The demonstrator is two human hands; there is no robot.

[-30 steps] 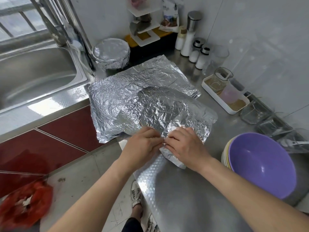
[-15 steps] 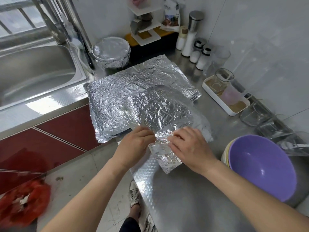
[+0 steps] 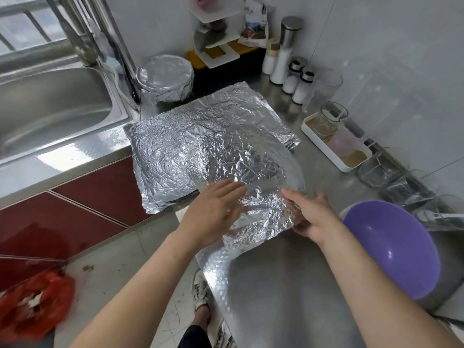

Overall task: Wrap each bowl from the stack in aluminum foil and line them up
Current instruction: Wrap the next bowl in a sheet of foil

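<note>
A crumpled foil sheet [image 3: 253,177] hangs spread between my hands above the steel counter, its far part blurred. My left hand [image 3: 216,212] lies with straight fingers on its left edge. My right hand [image 3: 310,214] holds its right edge, the foil covering part of the palm. Under the sheet lies a flat pile of foil [image 3: 170,146]. A stack of bowls with a purple bowl [image 3: 391,249] on top stands at the right. One foil-wrapped bowl [image 3: 165,76] sits at the back beside the sink.
The sink [image 3: 50,109] is at the left. Shakers and bottles [image 3: 298,81] line the back wall. A white tray with cups [image 3: 336,144] and glass dishes [image 3: 391,177] run along the right wall. A red bag [image 3: 32,305] lies on the floor.
My hands were pinching the foil close together near the counter edge. They have moved apart, and the sheet has opened out and lifted between them.
</note>
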